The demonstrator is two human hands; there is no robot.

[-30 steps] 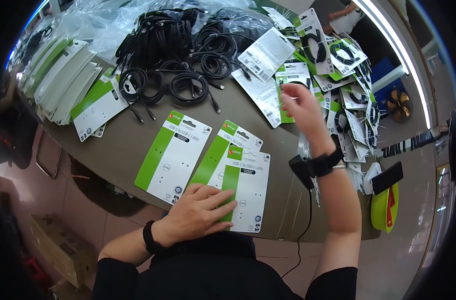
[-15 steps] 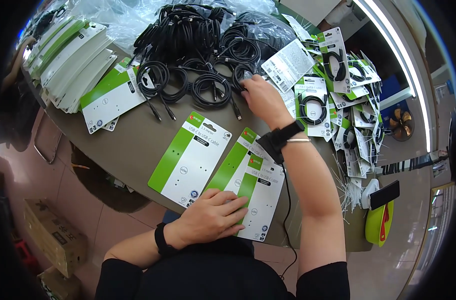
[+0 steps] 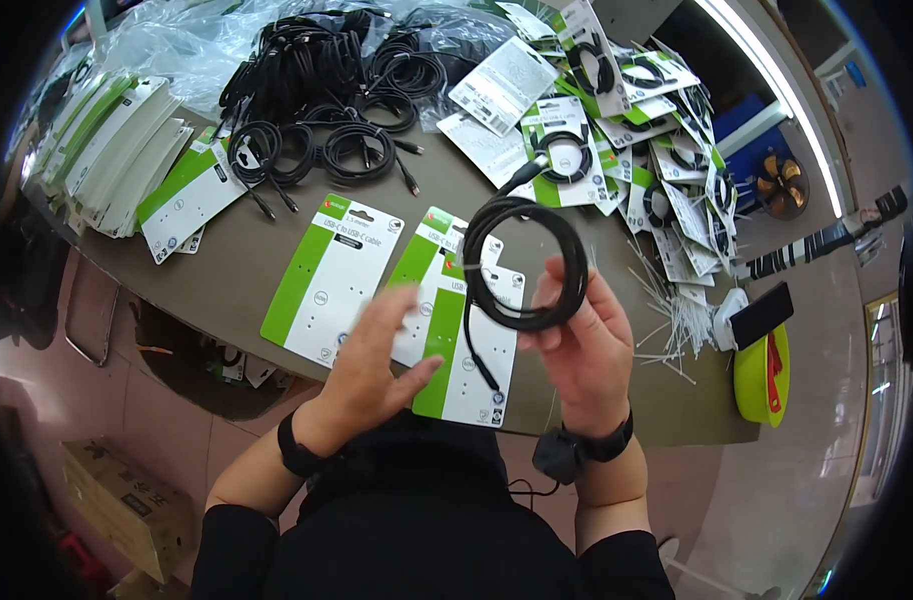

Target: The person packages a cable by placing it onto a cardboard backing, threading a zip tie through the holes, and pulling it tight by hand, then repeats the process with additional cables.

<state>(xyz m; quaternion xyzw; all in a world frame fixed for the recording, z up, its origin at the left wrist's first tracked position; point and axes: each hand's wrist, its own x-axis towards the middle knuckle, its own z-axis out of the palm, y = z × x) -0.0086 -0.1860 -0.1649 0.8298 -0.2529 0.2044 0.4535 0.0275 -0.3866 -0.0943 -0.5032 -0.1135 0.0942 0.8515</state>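
Observation:
A coiled black USB cable (image 3: 575, 285) is in my right hand (image 3: 592, 355), its fingers closed on the coil's right side. One plug points up and away from the coil; the other end hangs down over the cards. My left hand (image 3: 372, 360) is raised with fingers apart, slightly blurred, and holds nothing. Beneath and between the hands lie three green-and-white backing cards: one flat card (image 3: 322, 290) at the left, then a card (image 3: 409, 268) partly covered by the front card (image 3: 442, 375). The held coil hides part of the front card.
Black cable coils (image 3: 357, 150) and a larger cable heap (image 3: 297, 70) lie at the back. Stacked cards (image 3: 117, 150) stand at the left. Carded cables (image 3: 677, 160) pile up at the right, near white cable ties (image 3: 667, 320), a phone (image 3: 763, 315) and a yellow-green container (image 3: 757, 385).
My right hand has picked up a cable coil from the back group and brought it nearer, over the cards. My left hand has lifted off the cards and opened. The view has shifted.

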